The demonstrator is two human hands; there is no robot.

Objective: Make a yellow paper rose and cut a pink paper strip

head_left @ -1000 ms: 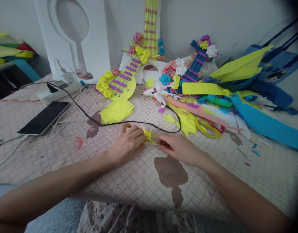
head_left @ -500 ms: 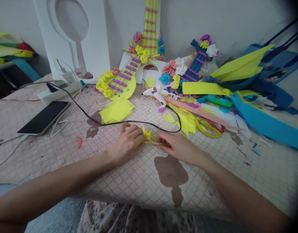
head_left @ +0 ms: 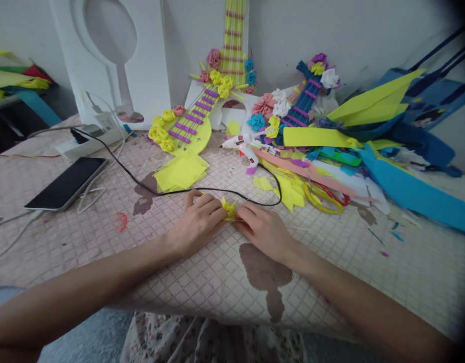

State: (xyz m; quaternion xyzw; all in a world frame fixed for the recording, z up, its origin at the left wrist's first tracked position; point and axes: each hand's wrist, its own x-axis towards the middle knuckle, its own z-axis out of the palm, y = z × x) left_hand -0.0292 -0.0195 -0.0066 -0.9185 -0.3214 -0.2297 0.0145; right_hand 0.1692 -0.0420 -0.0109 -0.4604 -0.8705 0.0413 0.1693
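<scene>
Both of my hands rest on the pink quilted table cover, pinching a small yellow paper flower between them. My left hand grips it from the left with closed fingers. My right hand presses against it from the right, fingers curled. Most of the flower is hidden by my fingers. A black cable runs just behind my hands.
A stack of yellow paper squares lies behind my hands. A glue gun, yellow and red scissors, paper scraps, two decorated paper guitars and blue foam sheets fill the back right. A phone and power strip sit left.
My right hand has slid left along the yellow strip until it meets the flower and my left hand. The left hand has stayed put.
</scene>
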